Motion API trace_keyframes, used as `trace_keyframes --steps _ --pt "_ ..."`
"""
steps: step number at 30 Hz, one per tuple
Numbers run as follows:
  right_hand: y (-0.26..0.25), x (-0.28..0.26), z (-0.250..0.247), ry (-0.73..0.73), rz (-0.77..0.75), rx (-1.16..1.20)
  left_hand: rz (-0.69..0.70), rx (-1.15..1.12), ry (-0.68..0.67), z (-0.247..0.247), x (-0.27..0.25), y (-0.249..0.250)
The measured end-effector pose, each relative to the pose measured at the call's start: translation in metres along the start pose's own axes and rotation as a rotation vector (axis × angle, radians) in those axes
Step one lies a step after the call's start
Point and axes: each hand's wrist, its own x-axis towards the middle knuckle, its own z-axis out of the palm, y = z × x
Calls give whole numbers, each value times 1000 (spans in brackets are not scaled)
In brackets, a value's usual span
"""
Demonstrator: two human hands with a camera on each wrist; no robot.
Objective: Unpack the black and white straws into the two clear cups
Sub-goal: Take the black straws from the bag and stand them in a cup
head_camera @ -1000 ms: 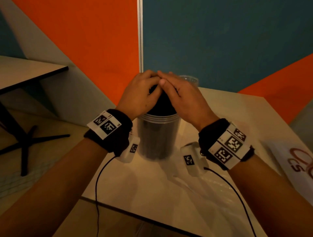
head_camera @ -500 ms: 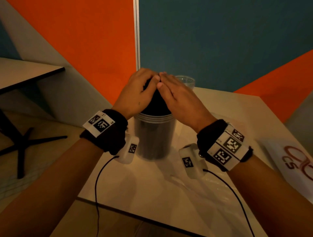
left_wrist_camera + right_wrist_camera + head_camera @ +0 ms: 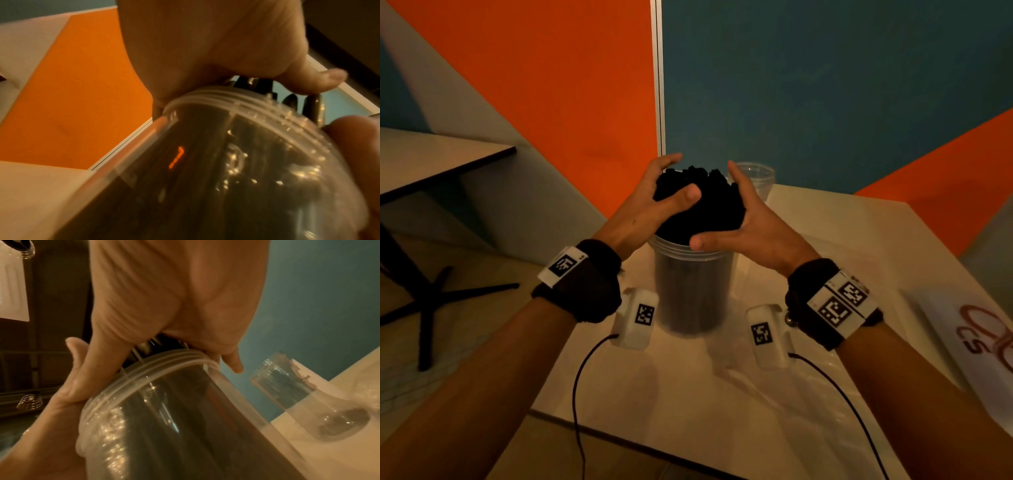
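Black straws (image 3: pixel 700 202) stand upright, long axis vertical, packed in the near clear cup (image 3: pixel 693 291) on the tabletop (image 3: pixel 688 394); left hand (image 3: pixel 650 205) and right hand (image 3: pixel 750 219) flank their tops, fingers spread, seemingly touching; neither nearer; the second clear cup (image 3: pixel 756 178) stands empty behind.

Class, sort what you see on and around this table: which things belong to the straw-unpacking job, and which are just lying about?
Part of the job:
- black straws
- clear cup holding them
- empty clear cup behind
- left hand, right hand, both beside the bundle

Lying about:
- printed sheet on the table
- neighbouring desk
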Motion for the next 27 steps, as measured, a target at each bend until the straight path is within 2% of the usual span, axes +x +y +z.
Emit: trace_keyframes --steps 5,18,27 --pt "-1 2 5 44 -51 19 10 28 -119 -8 -4 1" --pt "5 4 14 102 -114 86 21 5 76 2 -4 -2" --pt "15 0 21 131 -95 159 22 8 65 3 -7 -7"
